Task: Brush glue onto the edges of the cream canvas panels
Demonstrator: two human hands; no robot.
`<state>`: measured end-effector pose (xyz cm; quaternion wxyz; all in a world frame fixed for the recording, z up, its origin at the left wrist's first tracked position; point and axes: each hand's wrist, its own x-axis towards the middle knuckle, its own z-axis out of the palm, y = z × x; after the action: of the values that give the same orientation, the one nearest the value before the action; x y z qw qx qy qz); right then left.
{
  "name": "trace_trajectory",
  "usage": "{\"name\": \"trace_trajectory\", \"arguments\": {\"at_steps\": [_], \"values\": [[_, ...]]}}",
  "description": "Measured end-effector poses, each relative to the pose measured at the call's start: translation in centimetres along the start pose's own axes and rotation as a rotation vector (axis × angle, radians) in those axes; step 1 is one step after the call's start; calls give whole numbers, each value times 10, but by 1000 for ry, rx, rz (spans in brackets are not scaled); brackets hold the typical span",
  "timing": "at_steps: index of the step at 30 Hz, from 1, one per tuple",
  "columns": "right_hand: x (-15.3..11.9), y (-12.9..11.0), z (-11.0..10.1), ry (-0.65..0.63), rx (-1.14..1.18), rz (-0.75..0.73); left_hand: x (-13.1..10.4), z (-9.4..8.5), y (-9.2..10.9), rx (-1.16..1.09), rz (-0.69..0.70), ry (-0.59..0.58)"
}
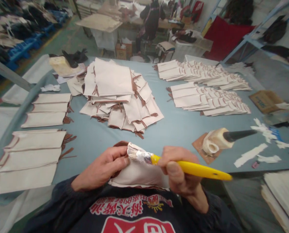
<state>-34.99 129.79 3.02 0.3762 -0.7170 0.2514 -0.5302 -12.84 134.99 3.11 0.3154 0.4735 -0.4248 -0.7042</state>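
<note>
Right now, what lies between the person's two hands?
The head view shows the bristled end of the yellow-handled paintbrush and cream fabric piece between left hand and right hand.

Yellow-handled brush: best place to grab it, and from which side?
Likely the yellow handle, close behind the ferrule, coming from the right, as the right hand holds it. The handle is long and slim, running off rightward; the bristles point left, and the ferrule looks smeared white, so keep off that end.

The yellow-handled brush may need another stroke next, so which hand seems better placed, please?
Probably the right: the right hand holds the yellow-handled brush, its bristles at the edge of the fabric piece, while the left hand grips that piece.
</note>
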Motion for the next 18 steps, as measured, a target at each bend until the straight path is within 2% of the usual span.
{"name": "trace_trajectory", "arguments": {"at_steps": [2, 7, 12, 14, 18], "values": [[2, 2, 3, -71, -36, -16, -3, 3, 1, 2, 9, -2], [1, -3, 9, -24, -23, -26, -8, 4, 0, -28, 9, 20], [-6, -10, 17, -81, -81, 0, -17, 4, 1, 113, 79, 15], [-7, -11, 22, -31, -104, -12, -21, 5, 2, 192, 138, 52], [-12, -18, 25, 157, -125, -56, -26, 7, -2, 475, 299, 145]]}}
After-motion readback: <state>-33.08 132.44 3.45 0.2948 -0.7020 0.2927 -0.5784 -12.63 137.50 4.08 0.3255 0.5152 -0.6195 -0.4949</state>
